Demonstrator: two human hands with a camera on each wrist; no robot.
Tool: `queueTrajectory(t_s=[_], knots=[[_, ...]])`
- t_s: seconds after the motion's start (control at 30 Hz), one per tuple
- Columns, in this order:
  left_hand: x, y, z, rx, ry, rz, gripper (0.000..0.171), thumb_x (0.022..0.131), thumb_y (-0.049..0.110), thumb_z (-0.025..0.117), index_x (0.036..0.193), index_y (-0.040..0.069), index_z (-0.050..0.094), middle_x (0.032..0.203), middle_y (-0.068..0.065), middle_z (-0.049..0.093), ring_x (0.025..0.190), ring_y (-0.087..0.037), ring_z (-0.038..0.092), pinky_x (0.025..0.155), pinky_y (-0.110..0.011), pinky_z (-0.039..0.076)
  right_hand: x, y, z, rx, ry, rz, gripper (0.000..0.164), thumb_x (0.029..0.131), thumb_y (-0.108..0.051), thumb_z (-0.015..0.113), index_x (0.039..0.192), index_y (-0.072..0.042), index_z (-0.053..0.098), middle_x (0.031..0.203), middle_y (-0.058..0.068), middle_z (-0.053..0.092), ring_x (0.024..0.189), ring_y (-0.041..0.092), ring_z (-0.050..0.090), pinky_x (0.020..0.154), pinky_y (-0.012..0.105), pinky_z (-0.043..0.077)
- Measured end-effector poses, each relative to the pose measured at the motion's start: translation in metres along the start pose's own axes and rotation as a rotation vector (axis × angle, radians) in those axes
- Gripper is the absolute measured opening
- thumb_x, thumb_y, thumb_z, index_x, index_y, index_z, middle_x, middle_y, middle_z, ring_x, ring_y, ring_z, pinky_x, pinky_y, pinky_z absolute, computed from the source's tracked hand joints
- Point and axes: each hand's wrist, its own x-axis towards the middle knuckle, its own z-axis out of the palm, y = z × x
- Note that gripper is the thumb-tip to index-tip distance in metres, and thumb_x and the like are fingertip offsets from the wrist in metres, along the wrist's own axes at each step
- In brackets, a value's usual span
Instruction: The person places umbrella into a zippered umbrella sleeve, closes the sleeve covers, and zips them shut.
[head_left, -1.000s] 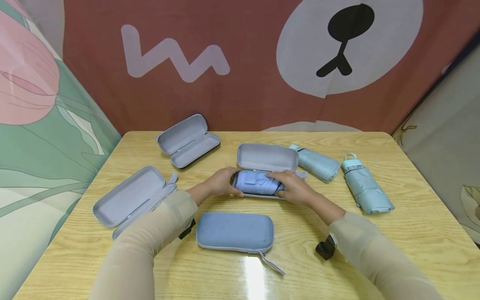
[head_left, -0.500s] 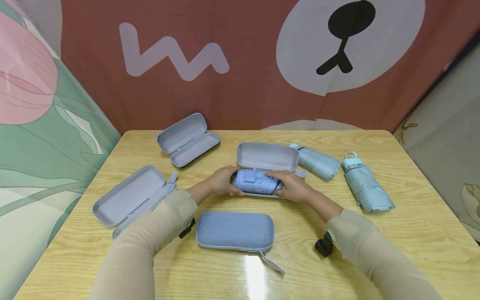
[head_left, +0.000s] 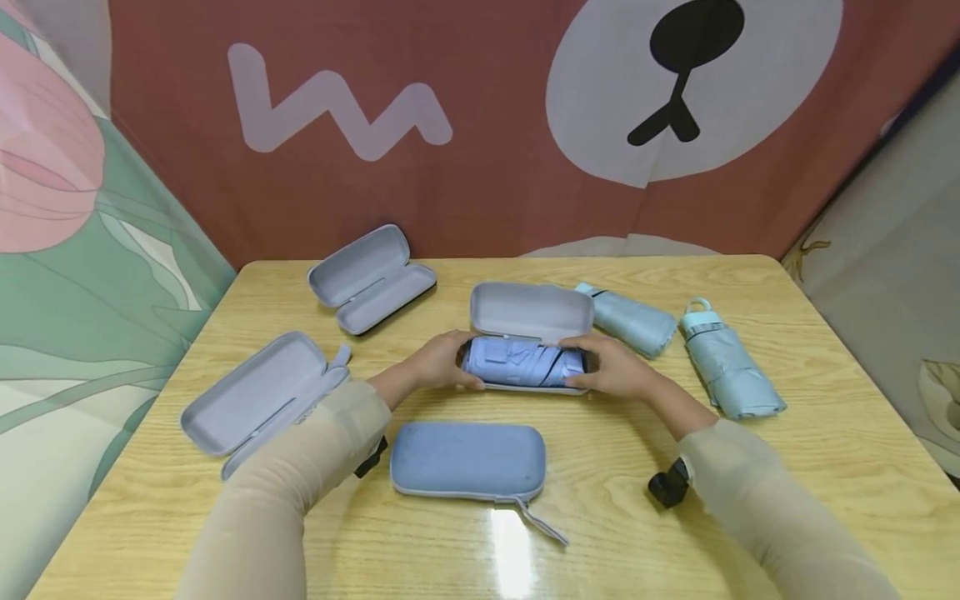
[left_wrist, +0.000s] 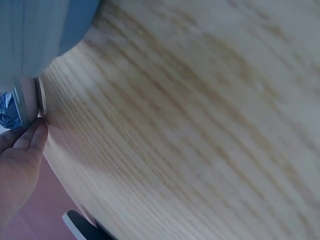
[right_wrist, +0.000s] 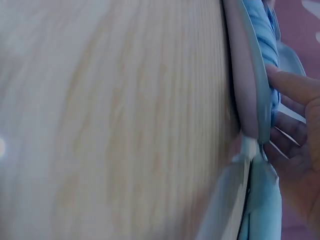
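A folded periwinkle-blue umbrella (head_left: 517, 362) lies lengthwise in the lower half of an open grey zip case (head_left: 532, 309). My left hand (head_left: 442, 360) grips the left end of this case, thumb at the front rim and fingers toward the back. At the other end, my right hand (head_left: 615, 367) spans the umbrella's tip, its thumb in front and index finger behind. The right wrist view has that thumb against the blue umbrella (right_wrist: 266, 35), just over the case rim. Fingertips of the left hand (left_wrist: 22, 160) are right at the case end in the left wrist view.
A closed blue case (head_left: 468, 458) with a wrist strap lies in front. Two open grey cases, one nearer (head_left: 255, 396) and one farther (head_left: 372, 279), are on the left. Two folded pale-teal umbrellas, one slanted (head_left: 633, 322) and one by the right side (head_left: 731, 367), lie right.
My right hand has slid rightward along the umbrella to its end, uncovering more of the blue fabric. My left hand has kept its place at the left end.
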Motion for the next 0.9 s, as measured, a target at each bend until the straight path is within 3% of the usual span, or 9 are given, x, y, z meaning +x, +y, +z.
queueTrajectory(t_s=[0.13,0.27,0.6,0.77,0.9], knots=[[0.0,-0.001,-0.002,-0.006,-0.006,0.003,0.084,0.064,0.04,0.073,0.13,0.004,0.035,0.124,-0.01,0.042,0.112,-0.02,0.039,0.092,-0.031,0.032,-0.005,0.006,-0.006,0.109,0.068,0.084,0.054,0.072,-0.025,0.07,0.118,-0.003,0.051,0.116,0.015,0.05,0.108,0.031,0.043,0.089,0.045,0.034],[-0.001,0.0,-0.003,-0.013,-0.008,-0.003,0.085,0.064,0.04,0.073,0.13,0.004,0.035,0.124,-0.01,0.042,0.111,-0.02,0.04,0.092,-0.031,0.033,-0.002,0.011,-0.009,0.272,0.179,0.147,0.045,0.079,-0.017,0.064,0.116,0.004,0.049,0.109,0.02,0.053,0.1,0.032,0.048,0.085,0.042,0.038],[-0.001,0.001,-0.004,-0.003,-0.016,0.002,0.086,0.065,0.04,0.072,0.131,0.002,0.033,0.126,-0.011,0.041,0.113,-0.021,0.039,0.093,-0.031,0.032,0.017,0.0,-0.011,0.512,0.359,0.406,0.036,0.09,-0.015,0.044,0.115,0.01,0.038,0.093,0.022,0.049,0.08,0.031,0.055,0.071,0.036,0.048],[-0.002,0.004,-0.004,-0.008,-0.042,-0.017,0.086,0.067,0.038,0.071,0.133,0.003,0.029,0.13,-0.011,0.037,0.117,-0.022,0.034,0.095,-0.031,0.029,0.023,-0.005,-0.011,0.535,0.352,0.506,0.041,0.092,-0.021,0.041,0.116,0.011,0.038,0.096,0.023,0.048,0.08,0.027,0.054,0.072,0.035,0.048],[-0.003,0.003,-0.006,-0.159,-0.068,-0.039,0.087,0.067,0.04,0.071,0.134,0.005,0.028,0.131,-0.01,0.036,0.118,-0.021,0.034,0.094,-0.032,0.03,0.024,-0.009,-0.013,0.541,0.3,0.53,0.051,0.092,-0.03,0.037,0.121,0.012,0.036,0.105,0.028,0.047,0.084,0.03,0.054,0.076,0.037,0.046]])
